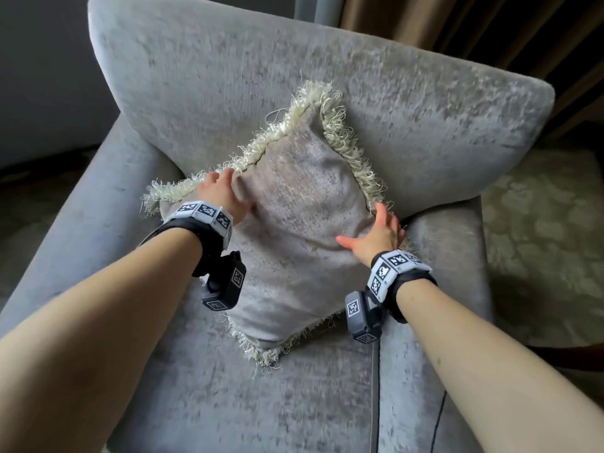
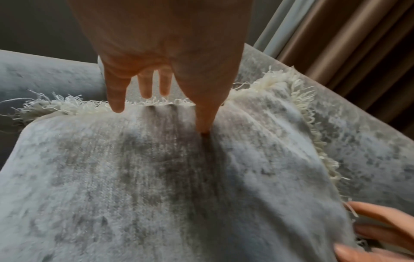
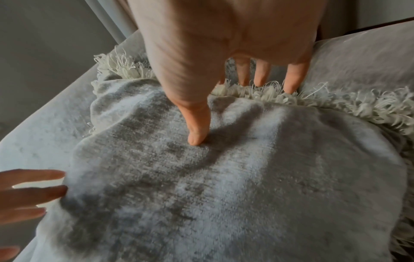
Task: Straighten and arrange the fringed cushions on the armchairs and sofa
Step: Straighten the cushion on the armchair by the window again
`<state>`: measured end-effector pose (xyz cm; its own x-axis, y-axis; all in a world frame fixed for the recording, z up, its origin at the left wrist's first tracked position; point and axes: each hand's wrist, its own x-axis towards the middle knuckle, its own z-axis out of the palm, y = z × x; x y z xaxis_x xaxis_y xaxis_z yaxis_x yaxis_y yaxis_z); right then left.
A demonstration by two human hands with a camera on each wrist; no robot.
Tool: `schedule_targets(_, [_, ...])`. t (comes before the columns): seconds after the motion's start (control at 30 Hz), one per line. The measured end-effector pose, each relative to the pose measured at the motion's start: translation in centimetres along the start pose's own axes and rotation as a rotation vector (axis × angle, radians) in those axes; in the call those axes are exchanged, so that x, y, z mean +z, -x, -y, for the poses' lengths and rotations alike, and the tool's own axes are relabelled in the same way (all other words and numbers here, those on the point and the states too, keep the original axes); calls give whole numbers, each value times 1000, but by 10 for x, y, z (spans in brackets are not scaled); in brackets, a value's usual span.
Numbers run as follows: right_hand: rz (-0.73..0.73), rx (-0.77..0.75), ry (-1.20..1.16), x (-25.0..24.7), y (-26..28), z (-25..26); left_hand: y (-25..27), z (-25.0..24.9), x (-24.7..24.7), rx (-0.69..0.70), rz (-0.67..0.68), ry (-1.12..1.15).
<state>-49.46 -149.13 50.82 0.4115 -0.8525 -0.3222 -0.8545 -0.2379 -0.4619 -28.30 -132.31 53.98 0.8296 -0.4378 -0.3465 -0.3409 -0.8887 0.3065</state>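
Note:
A grey velvet cushion with a cream fringe stands on one corner on the grey armchair, leaning against the backrest. My left hand grips its upper-left edge: in the left wrist view, the left hand has its thumb dug into the cushion and its fingers behind the fringe. My right hand holds the right-hand edge the same way. The right wrist view shows the right hand with thumb dented into the cushion and fingers behind the fringe.
The chair's right armrest lies close under my right hand, and the left armrest slopes down beside the cushion. Brown curtains hang behind the chair. A patterned carpet spreads to the right.

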Motion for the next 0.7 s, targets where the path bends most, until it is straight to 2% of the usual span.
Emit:
schedule_targets(0.13, [98,15,13,13,-6,-5,-4,7,3,15,107,-207])
schedule_targets(0.33, [-26,-5,70,14,-25,4,-6,-3,-7,9,119,-213])
schedule_targets(0.47, [-55,-22,37,-1,-17,8,15,-13,-18,40,39,-161])
schedule_targets(0.57, [-112,-53,20,-15,-14,13,15,-18,-29,117,5,-63])
schedule_targets(0.7, [-215,-117,-85,-24,-6,8,23,-19,-37,152,-46,-28])
